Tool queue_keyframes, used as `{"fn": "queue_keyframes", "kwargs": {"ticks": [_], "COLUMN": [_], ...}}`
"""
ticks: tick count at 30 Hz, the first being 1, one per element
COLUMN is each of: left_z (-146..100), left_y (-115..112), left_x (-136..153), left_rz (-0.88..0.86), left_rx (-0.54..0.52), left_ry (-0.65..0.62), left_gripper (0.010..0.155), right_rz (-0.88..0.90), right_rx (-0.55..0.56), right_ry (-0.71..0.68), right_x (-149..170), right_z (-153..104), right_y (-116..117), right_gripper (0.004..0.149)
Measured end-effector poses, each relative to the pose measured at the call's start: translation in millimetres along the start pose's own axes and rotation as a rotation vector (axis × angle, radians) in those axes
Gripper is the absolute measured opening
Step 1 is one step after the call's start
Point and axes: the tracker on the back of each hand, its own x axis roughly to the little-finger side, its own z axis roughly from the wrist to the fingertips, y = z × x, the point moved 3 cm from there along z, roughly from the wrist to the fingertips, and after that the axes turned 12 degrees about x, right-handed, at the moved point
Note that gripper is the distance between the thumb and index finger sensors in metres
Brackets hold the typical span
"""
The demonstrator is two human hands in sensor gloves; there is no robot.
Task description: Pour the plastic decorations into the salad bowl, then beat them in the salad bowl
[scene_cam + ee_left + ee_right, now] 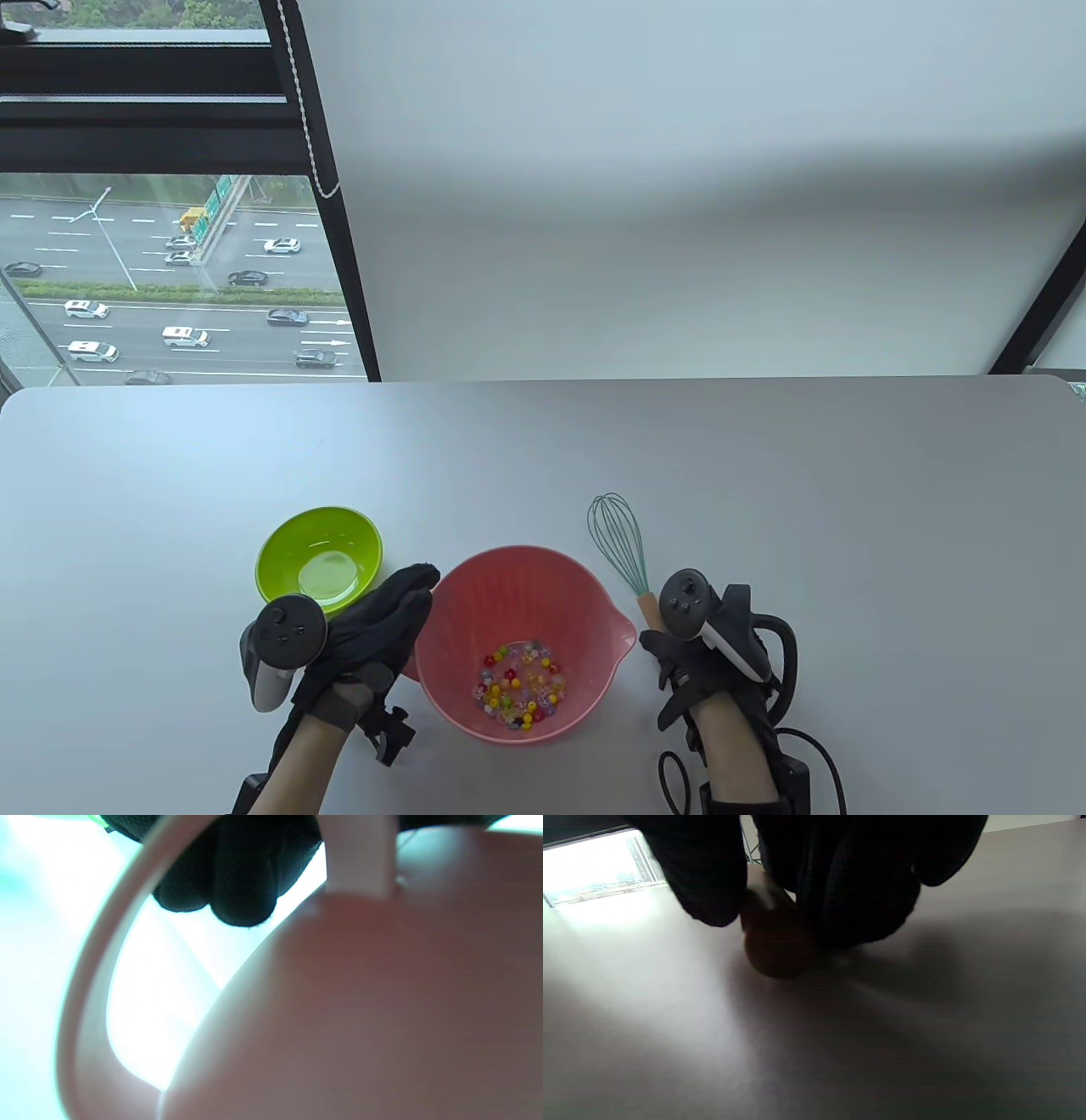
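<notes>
Right hand (691,658) curls round the whisk (624,548) handle on the table, wires pointing away; left hand (373,628), fingers straight, steadies the pink salad bowl (585,586) holding the decorations (519,683); pouring looks done; next: lift whisk, tip wires into bowl.

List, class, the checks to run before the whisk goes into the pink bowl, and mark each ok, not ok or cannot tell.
1. Beads poured into the pink bowl: ok.
2. Green bowl emptied: ok.
3. Left hand steadying the pink bowl's side: ok.
4. Right hand curled around the whisk handle: ok.
5. Whisk lifted off the table: not ok.
6. Grip firm enough to lift: cannot tell.
</notes>
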Motion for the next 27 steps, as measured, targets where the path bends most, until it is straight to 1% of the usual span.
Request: {"fn": "queue_keyframes", "kwargs": {"ticks": [1, 2, 4, 6, 7, 8, 9, 10, 12, 14, 15, 16, 17, 19, 20, 21, 24, 27], "left_z": [-1.4, -3.3, -7.1, -11.3, -13.8, -15.5, -18.5, -20.2, -24.4, -24.8, -23.9, -21.9, -19.9, -16.8, -15.8, -14.8, -11.6, -11.7], "left_y": [3.7, 8.8, 18.7, 28.5, 34.4, 38.0, 43.7, 47.2, 51.5, 50.5, 48.4, 45.4, 41.6, 37.8, 36.2, 34.5, 30.5, 29.8], "left_x": [0.0, -0.1, -1.2, -4.0, -6.3, -8.2, -12.2, -15.7, -25.8, -32.9, -34.6, -35.1, -34.0, -31.4, -29.3, -26.2, -18.1, -17.4], "left_rz": [-0.006, -0.011, -0.022, -0.004, 0.035, 0.067, 0.156, 0.229, 0.441, 0.645, 0.738, 0.822, 0.904, 1.043, 1.076, 1.089, 1.033, 1.046], "left_rx": [-0.02, -0.043, -0.085, -0.14, -0.172, -0.195, -0.239, -0.26, -0.329, -0.363, -0.364, -0.344, -0.315, -0.267, -0.246, -0.224, -0.179, -0.177], "left_ry": [0.001, 0.003, 0.005, 0.012, 0.019, 0.026, 0.046, 0.052, 0.08, 0.096, 0.099, 0.101, 0.129, 0.178, 0.197, 0.208, 0.207, 0.211], "left_gripper": [0.075, 0.075, 0.074, 0.07, 0.068, 0.066, 0.063, 0.061, 0.058, 0.055, 0.055, 0.056, 0.058, 0.065, 0.068, 0.071, 0.074, 0.075], "right_rz": [0.021, 0.02, 0.019, 0.025, 0.027, 0.032, 0.048, 0.062, 0.052, -0.032, -0.076, -0.106, -0.127, -0.121, -0.121, -0.123, -0.113, -0.104], "right_rx": [0.0, -0.025, -0.021, 0.104, 0.227, 0.295, 0.4, 0.476, 0.571, 0.69, 0.727, 0.732, 0.721, 0.702, 0.68, 0.663, 0.638, 0.625], "right_ry": [0.005, 0.035, 0.077, 0.11, 0.117, 0.115, 0.115, 0.117, 0.094, 0.045, 0.021, 0.008, 0.002, 0.001, 0.002, 0.005, 0.008, 0.014], "right_x": [0.8, 3.8, 9.5, 13.7, 14.8, 15.1, 15.2, 15.0, 12.0, 6.3, 3.7, 1.4, -1.1, -2.8, -3.3, -3.1, -1.2, 0.1], "right_z": [0.4, -0.6, -3.4, -7.7, -11.2, -13.3, -17.6, -21.4, -28.0, -33.3, -34.9, -35.3, -34.9, -33.6, -32.1, -31.2, -28.9, -28.0], "right_y": [-0.9, -2.1, -6.8, -17.3, -25.7, -30.2, -37.2, -42.1, -47.8, -52.8, -54.6, -54.9, -54.8, -52.8, -51.5, -50.1, -45.4, -43.4], "right_gripper": [0.052, 0.052, 0.058, 0.063, 0.066, 0.069, 0.072, 0.074, 0.076, 0.077, 0.077, 0.077, 0.077, 0.077, 0.077, 0.077, 0.077, 0.077]}}
